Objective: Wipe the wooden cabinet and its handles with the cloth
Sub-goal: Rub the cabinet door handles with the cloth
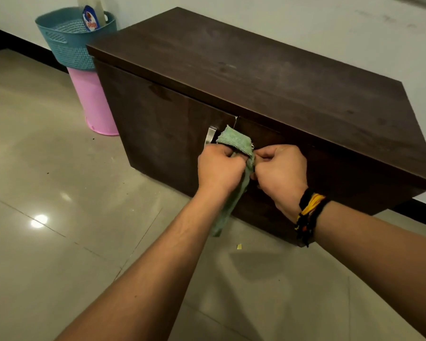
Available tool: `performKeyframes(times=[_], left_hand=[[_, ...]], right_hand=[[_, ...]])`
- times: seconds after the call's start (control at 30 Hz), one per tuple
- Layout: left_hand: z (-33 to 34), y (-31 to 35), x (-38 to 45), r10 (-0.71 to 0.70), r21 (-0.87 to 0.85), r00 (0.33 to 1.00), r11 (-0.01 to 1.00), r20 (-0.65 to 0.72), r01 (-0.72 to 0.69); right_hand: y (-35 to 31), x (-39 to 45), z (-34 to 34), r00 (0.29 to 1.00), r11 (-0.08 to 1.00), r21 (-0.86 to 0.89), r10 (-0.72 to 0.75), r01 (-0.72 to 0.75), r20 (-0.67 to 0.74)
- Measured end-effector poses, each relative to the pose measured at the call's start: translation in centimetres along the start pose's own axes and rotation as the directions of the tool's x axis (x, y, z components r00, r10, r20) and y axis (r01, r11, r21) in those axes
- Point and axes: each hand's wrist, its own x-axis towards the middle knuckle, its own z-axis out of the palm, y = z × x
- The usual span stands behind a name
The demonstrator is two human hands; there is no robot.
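Gripping the green cloth [236,143] between both fists, we work at the front of the dark wooden cabinet [256,77], right where its two doors meet. Our left hand [219,168] is clenched on the cloth just below the upright metal handle [210,136], whose long axis runs top to bottom; our right hand [280,171] pinches the same cloth just beside it, and a tail of fabric hangs down between our wrists. The left hand sits nearer the visible handle, so it looks best placed to slide along the bar. A second handle, if any, is hidden behind cloth and knuckles.
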Motion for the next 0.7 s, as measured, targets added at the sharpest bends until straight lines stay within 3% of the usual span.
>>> performKeyframes(times=[0.2,0.37,0.53,0.7], left_hand=[[-0.2,-3.2,-1.4,0.152,-0.040,0.988,0.988,0.037,-0.151],[0.3,-3.3,-2.9,0.449,0.237,0.893,0.871,-0.033,-0.430],[-0.1,-3.1,-2.9,0.460,0.447,0.883,0.772,0.096,-0.451],[-0.6,-1.8,-3.0,0.408,0.553,0.873,0.678,0.265,-0.485]], right_hand=[[0.0,0.0,0.1,0.999,0.999,0.025,0.028,-0.029,0.018],[0.2,0.0,0.0,1.000,1.000,0.014,0.012,-0.012,0.007],[0.2,-0.1,0.0,1.000,1.000,0.030,0.008,-0.009,0.013],[0.0,-0.4,-0.5,0.999,0.999,0.036,-0.003,0.001,0.042]])
